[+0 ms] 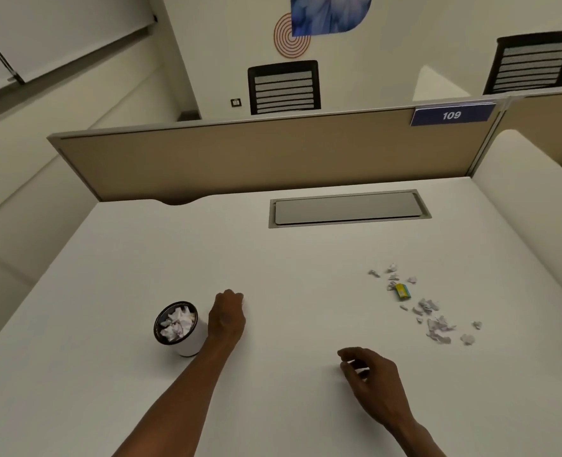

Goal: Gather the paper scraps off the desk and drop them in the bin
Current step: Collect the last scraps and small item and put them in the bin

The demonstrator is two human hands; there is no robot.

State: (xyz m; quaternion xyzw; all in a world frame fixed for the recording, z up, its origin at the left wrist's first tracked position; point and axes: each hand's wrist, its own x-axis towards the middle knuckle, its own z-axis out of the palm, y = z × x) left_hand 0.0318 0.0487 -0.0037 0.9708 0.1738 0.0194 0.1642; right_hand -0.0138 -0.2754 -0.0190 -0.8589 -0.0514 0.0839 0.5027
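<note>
Trailing diagonally from far-left to near-right, paper scraps [428, 308] lie beyond right hand [372, 377] fingers pinching one scrap

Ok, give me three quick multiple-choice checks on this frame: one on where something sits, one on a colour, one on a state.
1. Where is the bin relative to the left hand?
A. Just to its left
B. Far right of the desk
C. Behind the partition

2. What colour is the small item lying among the paper scraps?
A. Red and black
B. Yellow and green
C. Plain white

3. What state is the bin in?
A. Tipped over
B. Upright and empty
C. Upright with crumpled paper inside

Answers:
1 A, the bin stands right beside the left hand, on its left.
2 B, a yellow and green piece shows in the scatter right of the right hand.
3 C, white crumpled paper shows through its open top.
</note>
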